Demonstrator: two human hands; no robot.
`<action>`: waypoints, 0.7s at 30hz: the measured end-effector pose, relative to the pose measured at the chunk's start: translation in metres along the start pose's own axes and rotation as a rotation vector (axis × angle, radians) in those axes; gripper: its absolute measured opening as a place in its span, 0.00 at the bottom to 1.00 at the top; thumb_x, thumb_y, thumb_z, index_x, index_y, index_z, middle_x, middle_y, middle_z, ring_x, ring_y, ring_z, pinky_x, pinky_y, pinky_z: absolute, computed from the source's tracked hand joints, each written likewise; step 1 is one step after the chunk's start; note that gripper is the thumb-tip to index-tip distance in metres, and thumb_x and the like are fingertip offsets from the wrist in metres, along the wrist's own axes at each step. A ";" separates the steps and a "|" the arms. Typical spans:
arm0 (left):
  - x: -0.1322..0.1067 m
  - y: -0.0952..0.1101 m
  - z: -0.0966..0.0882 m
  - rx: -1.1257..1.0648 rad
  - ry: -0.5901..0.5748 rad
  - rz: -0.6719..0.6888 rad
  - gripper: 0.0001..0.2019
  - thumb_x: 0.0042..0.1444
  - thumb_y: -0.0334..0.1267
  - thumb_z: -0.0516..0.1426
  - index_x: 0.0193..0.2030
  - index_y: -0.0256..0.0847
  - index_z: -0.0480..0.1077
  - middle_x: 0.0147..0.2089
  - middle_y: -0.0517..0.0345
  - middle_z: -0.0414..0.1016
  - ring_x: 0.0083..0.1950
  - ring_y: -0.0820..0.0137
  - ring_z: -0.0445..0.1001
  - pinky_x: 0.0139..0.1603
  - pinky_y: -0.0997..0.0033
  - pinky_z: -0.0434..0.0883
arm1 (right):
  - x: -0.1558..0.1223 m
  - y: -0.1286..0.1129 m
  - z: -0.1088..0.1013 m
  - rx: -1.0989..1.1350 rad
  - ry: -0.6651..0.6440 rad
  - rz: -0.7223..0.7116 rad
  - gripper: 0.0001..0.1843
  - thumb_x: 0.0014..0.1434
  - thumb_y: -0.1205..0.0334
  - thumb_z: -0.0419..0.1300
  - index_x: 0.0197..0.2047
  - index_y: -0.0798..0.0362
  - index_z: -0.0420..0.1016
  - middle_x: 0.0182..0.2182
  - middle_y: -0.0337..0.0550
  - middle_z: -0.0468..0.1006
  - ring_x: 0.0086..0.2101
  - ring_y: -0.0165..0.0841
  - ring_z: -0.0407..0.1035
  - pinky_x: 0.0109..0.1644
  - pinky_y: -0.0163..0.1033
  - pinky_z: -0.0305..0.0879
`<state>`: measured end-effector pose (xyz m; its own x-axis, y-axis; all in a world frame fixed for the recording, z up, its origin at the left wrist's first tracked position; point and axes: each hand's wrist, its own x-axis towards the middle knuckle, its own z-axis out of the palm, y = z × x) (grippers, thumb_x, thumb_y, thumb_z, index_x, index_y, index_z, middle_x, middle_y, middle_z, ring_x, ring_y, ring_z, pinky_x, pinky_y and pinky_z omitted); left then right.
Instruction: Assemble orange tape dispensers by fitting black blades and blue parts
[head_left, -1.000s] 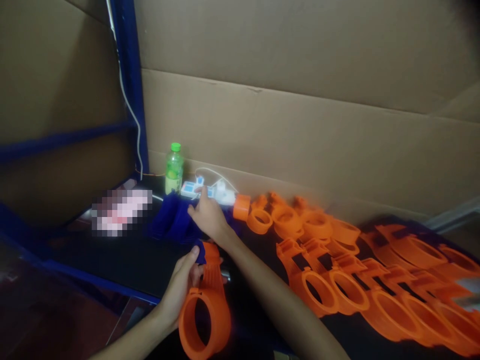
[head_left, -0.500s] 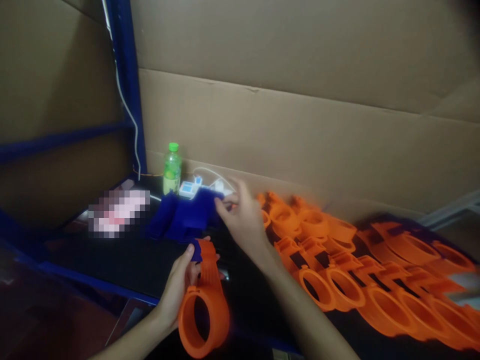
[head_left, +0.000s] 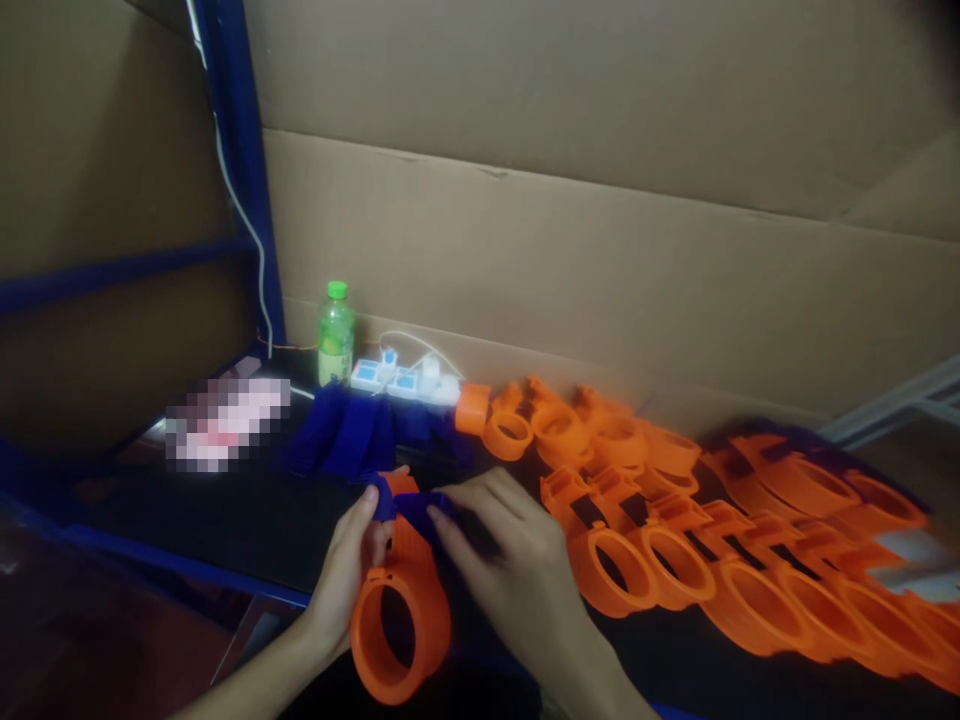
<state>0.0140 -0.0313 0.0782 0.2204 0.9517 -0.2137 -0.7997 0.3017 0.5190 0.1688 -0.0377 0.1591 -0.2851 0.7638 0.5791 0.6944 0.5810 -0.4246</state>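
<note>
The left hand (head_left: pixel 341 590) holds an orange part (head_left: pixel 401 625) over the near edge of the dark surface (head_left: pixel 225 520). The part is a wide ring with a flat ribbed stem. The fingers are wrapped round the stem's left side and the thumb is pressed up near its top. The part's long axis runs from the ring, nearest the person, up and away to the stem's end, which points toward the far edge. A small blue piece (head_left: pixel 420 505) sits across that far end, crosswise to the stem. The right hand (head_left: pixel 517 580) comes in from the right with its fingers closed on the piece in a pinch, palm down. The piece thus lies between the left thumb and the right fingertips, touching or almost touching the stem; blur hides which. The right hand is the nearer to the piece, and the left carries the part's weight. Just beyond the hands lies a pile of blue pieces (head_left: pixel 345 440), and rows of orange ring parts (head_left: pixel 675 570) spread toward the right edge. At the far edge a green-capped bottle (head_left: pixel 335 335) stands beside a white power strip (head_left: pixel 401 380), against a cardboard wall (head_left: pixel 600 250).
</note>
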 end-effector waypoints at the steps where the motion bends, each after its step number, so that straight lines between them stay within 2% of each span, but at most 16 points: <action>1: 0.000 0.000 -0.001 -0.006 -0.006 -0.004 0.18 0.58 0.48 0.62 0.48 0.37 0.78 0.18 0.62 0.73 0.20 0.70 0.72 0.35 0.69 0.73 | -0.003 -0.003 0.003 0.022 -0.018 0.000 0.06 0.63 0.64 0.60 0.41 0.49 0.79 0.36 0.43 0.79 0.37 0.34 0.74 0.39 0.39 0.72; 3: 0.001 -0.001 -0.002 -0.013 -0.005 -0.018 0.19 0.59 0.48 0.61 0.50 0.38 0.78 0.21 0.60 0.76 0.24 0.69 0.75 0.40 0.66 0.74 | -0.010 -0.008 0.009 0.063 -0.042 -0.007 0.08 0.63 0.64 0.61 0.45 0.49 0.79 0.38 0.44 0.78 0.39 0.34 0.74 0.39 0.38 0.73; 6: 0.004 -0.001 -0.005 -0.002 0.051 0.012 0.24 0.58 0.50 0.62 0.56 0.38 0.75 0.35 0.52 0.84 0.37 0.61 0.81 0.49 0.62 0.73 | -0.017 -0.016 0.013 0.063 -0.094 -0.009 0.13 0.62 0.59 0.63 0.51 0.47 0.78 0.44 0.46 0.78 0.43 0.36 0.74 0.42 0.40 0.76; 8: 0.005 -0.001 -0.008 0.006 0.084 0.029 0.26 0.58 0.50 0.61 0.58 0.37 0.74 0.45 0.48 0.84 0.45 0.58 0.81 0.54 0.60 0.71 | -0.020 -0.019 0.014 0.037 -0.153 0.000 0.19 0.60 0.57 0.65 0.55 0.44 0.75 0.49 0.46 0.76 0.47 0.38 0.73 0.45 0.42 0.77; 10: 0.007 -0.002 -0.012 0.011 0.099 0.039 0.25 0.58 0.50 0.61 0.57 0.37 0.74 0.48 0.47 0.83 0.49 0.56 0.80 0.57 0.60 0.70 | -0.023 -0.020 0.014 0.024 -0.190 0.005 0.25 0.60 0.57 0.65 0.61 0.41 0.71 0.54 0.46 0.73 0.52 0.40 0.71 0.49 0.45 0.77; 14: 0.008 -0.003 -0.018 0.038 0.111 0.073 0.22 0.57 0.48 0.63 0.55 0.38 0.76 0.51 0.48 0.82 0.53 0.56 0.78 0.59 0.61 0.69 | -0.029 -0.015 0.019 0.018 -0.256 -0.007 0.31 0.62 0.57 0.62 0.67 0.36 0.63 0.62 0.43 0.67 0.60 0.41 0.64 0.60 0.51 0.70; 17: 0.007 -0.004 -0.018 0.075 0.086 0.100 0.21 0.56 0.47 0.63 0.54 0.38 0.77 0.52 0.49 0.81 0.53 0.57 0.77 0.57 0.64 0.70 | -0.033 -0.011 0.026 -0.029 -0.199 -0.007 0.28 0.64 0.57 0.61 0.66 0.38 0.64 0.62 0.44 0.67 0.58 0.42 0.65 0.60 0.52 0.70; 19: 0.005 -0.004 -0.016 0.103 0.100 0.118 0.21 0.56 0.47 0.64 0.53 0.40 0.77 0.47 0.51 0.83 0.48 0.58 0.79 0.51 0.65 0.72 | -0.035 -0.009 0.030 -0.057 -0.109 0.016 0.26 0.64 0.56 0.60 0.65 0.41 0.67 0.59 0.47 0.70 0.56 0.42 0.68 0.57 0.51 0.72; 21: 0.003 -0.005 -0.014 0.127 0.125 0.127 0.20 0.55 0.47 0.64 0.52 0.41 0.78 0.34 0.56 0.82 0.37 0.63 0.79 0.40 0.69 0.73 | -0.036 -0.008 0.033 -0.069 -0.045 0.062 0.25 0.64 0.55 0.60 0.63 0.44 0.69 0.56 0.48 0.73 0.53 0.42 0.71 0.55 0.50 0.74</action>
<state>0.0102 -0.0310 0.0635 0.0455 0.9705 -0.2368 -0.7383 0.1923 0.6465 0.1518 -0.0602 0.1190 -0.2687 0.8104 0.5207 0.7547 0.5130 -0.4090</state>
